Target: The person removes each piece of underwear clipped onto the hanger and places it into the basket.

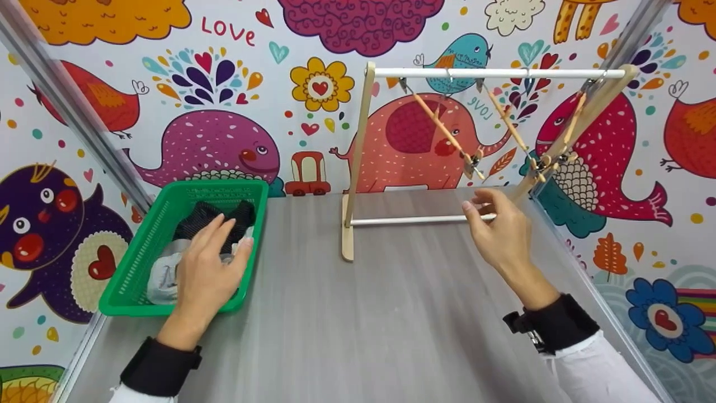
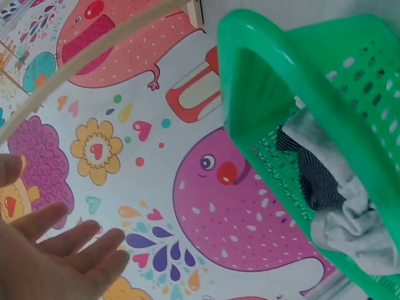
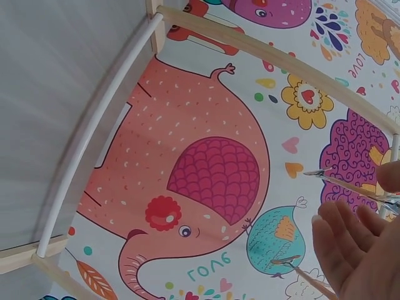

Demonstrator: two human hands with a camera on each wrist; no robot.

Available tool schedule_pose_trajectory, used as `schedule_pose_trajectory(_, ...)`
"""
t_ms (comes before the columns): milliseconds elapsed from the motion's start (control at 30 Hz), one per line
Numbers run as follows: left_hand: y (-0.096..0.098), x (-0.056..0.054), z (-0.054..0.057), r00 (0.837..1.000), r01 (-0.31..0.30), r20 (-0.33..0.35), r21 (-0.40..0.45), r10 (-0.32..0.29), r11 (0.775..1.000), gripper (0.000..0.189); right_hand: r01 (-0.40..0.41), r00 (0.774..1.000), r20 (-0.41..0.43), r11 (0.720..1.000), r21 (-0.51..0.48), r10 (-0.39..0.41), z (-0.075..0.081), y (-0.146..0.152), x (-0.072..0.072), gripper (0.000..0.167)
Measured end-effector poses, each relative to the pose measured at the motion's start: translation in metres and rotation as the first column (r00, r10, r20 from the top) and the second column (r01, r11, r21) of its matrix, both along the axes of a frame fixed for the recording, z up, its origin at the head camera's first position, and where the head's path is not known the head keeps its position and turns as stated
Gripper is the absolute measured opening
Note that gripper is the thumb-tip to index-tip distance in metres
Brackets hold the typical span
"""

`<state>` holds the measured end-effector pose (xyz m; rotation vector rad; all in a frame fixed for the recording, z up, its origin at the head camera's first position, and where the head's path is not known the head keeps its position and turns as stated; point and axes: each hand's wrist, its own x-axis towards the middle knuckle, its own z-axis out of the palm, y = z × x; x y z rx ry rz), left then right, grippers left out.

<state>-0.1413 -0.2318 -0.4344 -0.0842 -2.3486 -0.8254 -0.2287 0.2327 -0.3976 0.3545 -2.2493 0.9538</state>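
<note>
In the head view, my left hand (image 1: 210, 274) is over the green basket (image 1: 141, 246), its fingers loosely extended and nothing in them. Inside the basket lie a dark striped cloth (image 1: 241, 217) and light grey cloth pieces (image 1: 162, 279), partly hidden by that hand. My right hand (image 1: 502, 232) hovers before the lower right of a wooden rack (image 1: 361, 134), fingers relaxed and slightly bent, holding nothing. Wooden clip hangers (image 1: 439, 123) hang tilted from the rack's white top bar (image 1: 414, 73), their lower clips above the right hand.
The rack's lower white bar (image 1: 408, 221) runs close over the grey tabletop (image 1: 358, 324). Behind stands a wall (image 1: 319, 33) printed with cartoon animals. Metal frame posts (image 1: 84, 106) edge the space at left and right.
</note>
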Motion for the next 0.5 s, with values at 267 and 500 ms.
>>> schedule_pose_trajectory(267, 0.018, 0.0, -0.003, 0.984, 0.06, 0.172, -0.137, -0.036, 0.989, 0.077, -0.004, 1.0, -0.014, 0.996, 0.088, 0.006, -0.025, 0.005, 0.016, 0.052)
schedule_pose_trajectory(500, 0.034, 0.003, -0.019, 0.968, 0.079, 0.251, -0.226, -0.02, 0.971, 0.089, -0.078, 0.997, -0.006, 0.969, 0.233, 0.082, -0.05, 0.008, 0.025, 0.073)
